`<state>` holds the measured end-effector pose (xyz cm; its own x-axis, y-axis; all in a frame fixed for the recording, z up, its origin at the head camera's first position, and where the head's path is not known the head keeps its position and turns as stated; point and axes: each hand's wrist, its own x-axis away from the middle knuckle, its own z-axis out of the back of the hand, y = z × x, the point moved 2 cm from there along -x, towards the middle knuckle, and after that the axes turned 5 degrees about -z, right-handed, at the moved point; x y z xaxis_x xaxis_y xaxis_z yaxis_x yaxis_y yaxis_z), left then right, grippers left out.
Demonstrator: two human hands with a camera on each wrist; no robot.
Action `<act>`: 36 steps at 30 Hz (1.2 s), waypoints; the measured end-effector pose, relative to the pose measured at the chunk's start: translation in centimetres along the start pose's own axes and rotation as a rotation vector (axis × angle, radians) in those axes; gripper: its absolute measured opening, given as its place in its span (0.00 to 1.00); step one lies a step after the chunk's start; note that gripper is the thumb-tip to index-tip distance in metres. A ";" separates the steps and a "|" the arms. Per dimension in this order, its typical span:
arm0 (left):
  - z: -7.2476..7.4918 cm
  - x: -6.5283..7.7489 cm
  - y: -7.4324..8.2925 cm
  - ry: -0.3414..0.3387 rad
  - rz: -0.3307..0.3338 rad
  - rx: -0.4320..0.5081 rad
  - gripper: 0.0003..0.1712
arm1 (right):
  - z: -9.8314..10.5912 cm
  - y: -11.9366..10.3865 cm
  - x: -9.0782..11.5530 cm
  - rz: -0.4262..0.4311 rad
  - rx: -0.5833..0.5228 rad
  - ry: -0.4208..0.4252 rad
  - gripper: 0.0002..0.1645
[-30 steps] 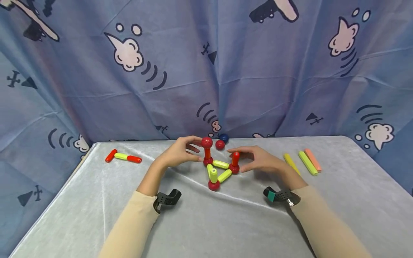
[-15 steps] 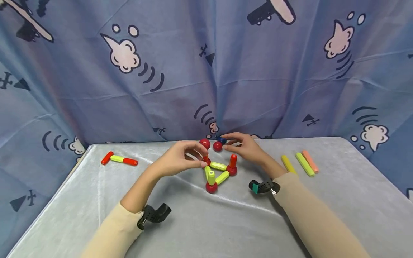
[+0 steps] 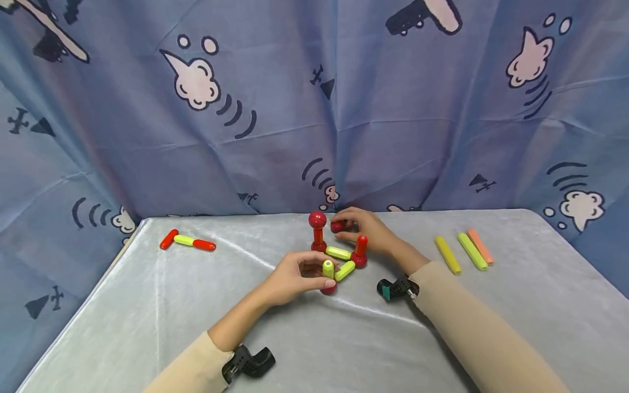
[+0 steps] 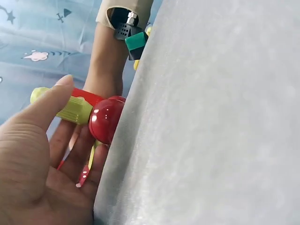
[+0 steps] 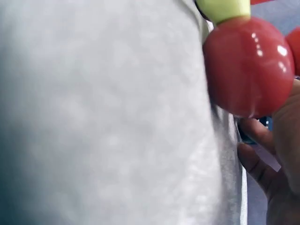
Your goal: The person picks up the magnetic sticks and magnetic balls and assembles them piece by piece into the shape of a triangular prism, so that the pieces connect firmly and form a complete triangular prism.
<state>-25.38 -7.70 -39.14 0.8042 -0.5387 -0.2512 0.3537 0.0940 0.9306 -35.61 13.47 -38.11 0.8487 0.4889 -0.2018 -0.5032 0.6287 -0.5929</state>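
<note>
A small frame of red balls and yellow-green rods stands at the middle of the table; its back corner carries a red rod topped by a large red ball (image 3: pixel 317 220). My left hand (image 3: pixel 292 279) holds the upright yellow-green rod (image 3: pixel 328 268) at the front corner, thumb in front and fingers behind; the left wrist view has my thumb across this rod (image 4: pixel 75 110). Behind the frame, my right hand (image 3: pixel 369 230) grips a loose red ball (image 3: pixel 337 226) between thumb and fingers. A short red rod (image 3: pixel 361 244) stands upright on the right corner. In the right wrist view, a corner ball (image 5: pixel 251 68) partly covers my right hand (image 5: pixel 286 159).
Red pieces (image 3: pixel 169 239) and a yellow-green piece (image 3: pixel 184 240) lie at the table's left. On the right lie a yellow rod (image 3: pixel 447 255), a yellow-green rod (image 3: pixel 472 251) and an orange rod (image 3: pixel 480 245). A patterned blue curtain (image 3: pixel 275 109) hangs behind the table.
My left hand has come from the frame's back corner down to its front corner rod. My right hand has gone from the right corner to the loose red ball behind, hiding the blue ball.
</note>
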 end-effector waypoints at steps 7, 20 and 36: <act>-1.0 -0.7 -0.8 0.041 -0.014 -0.005 0.18 | 1.7 0.7 1.6 -0.154 -0.070 0.074 0.22; -0.7 -0.1 -1.2 0.078 -0.024 -0.001 0.18 | 5.2 -5.0 5.1 -0.119 -0.334 0.208 0.21; -0.3 0.3 -1.3 0.088 -0.075 0.017 0.15 | 3.2 -9.4 5.3 0.217 -0.397 -0.220 0.19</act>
<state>-25.45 -7.78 -40.53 0.8149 -0.4677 -0.3424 0.4070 0.0412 0.9125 -26.88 12.13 -31.15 0.6553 0.7258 -0.2091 -0.5271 0.2412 -0.8148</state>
